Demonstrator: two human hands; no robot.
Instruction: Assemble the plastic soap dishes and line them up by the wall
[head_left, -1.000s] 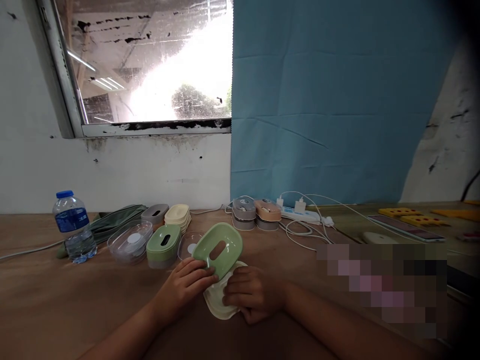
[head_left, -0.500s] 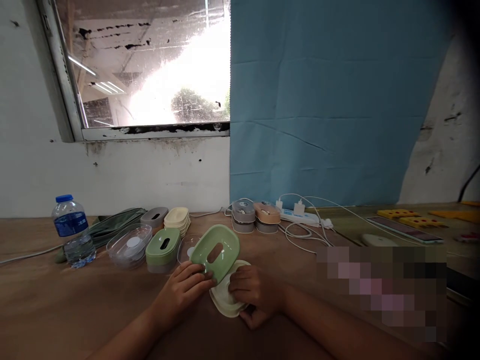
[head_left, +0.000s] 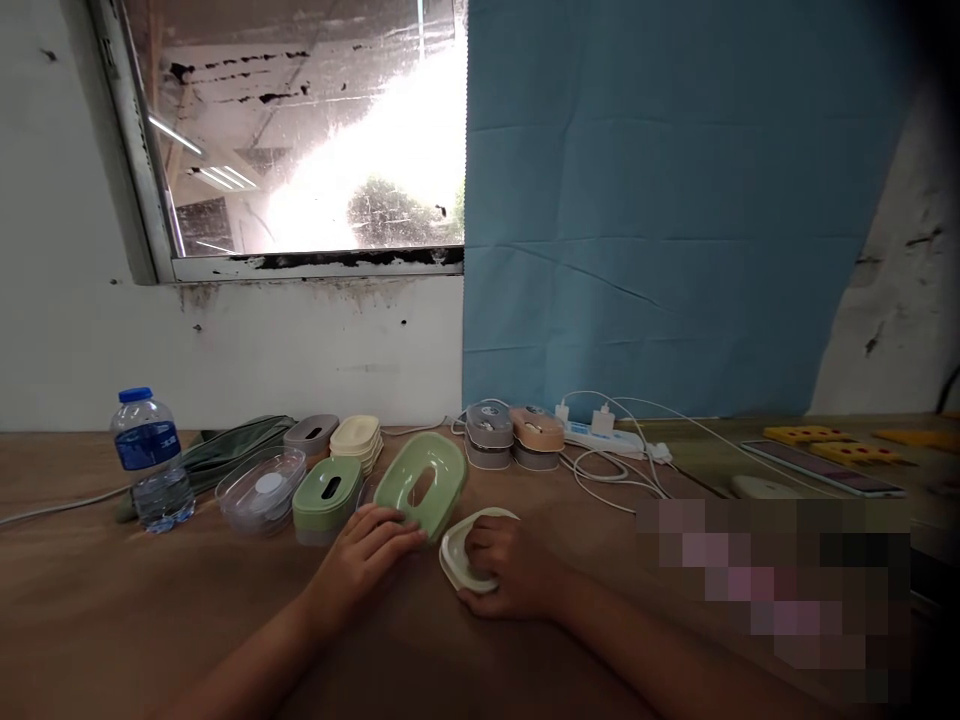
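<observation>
My left hand (head_left: 373,552) grips the near edge of a green oval lid (head_left: 451,492) with a long slot in its middle. The lid is tilted up, its hollow side towards me. To its right, my right hand (head_left: 514,568) is closed on a pale cream oval lid (head_left: 452,562). Those fingers reach into the middle of it, and the thumb lies along its near rim. The two lids are apart. Behind my left hand stands a stack of green slotted lids (head_left: 319,515), with a clear plastic piece partly hidden beside it.
Clear plastic covers (head_left: 240,505), grey slotted lids (head_left: 309,432) and cream lids (head_left: 354,432) stand at the back left, near a water bottle (head_left: 150,460) and a dark bag (head_left: 225,455). Grey (head_left: 489,430) and orange (head_left: 537,430) boxes stand beside a power strip (head_left: 619,440) with cables.
My hands have drawn apart. The cream lid has moved right and away from me, out from below the green lid, which has shifted slightly left.
</observation>
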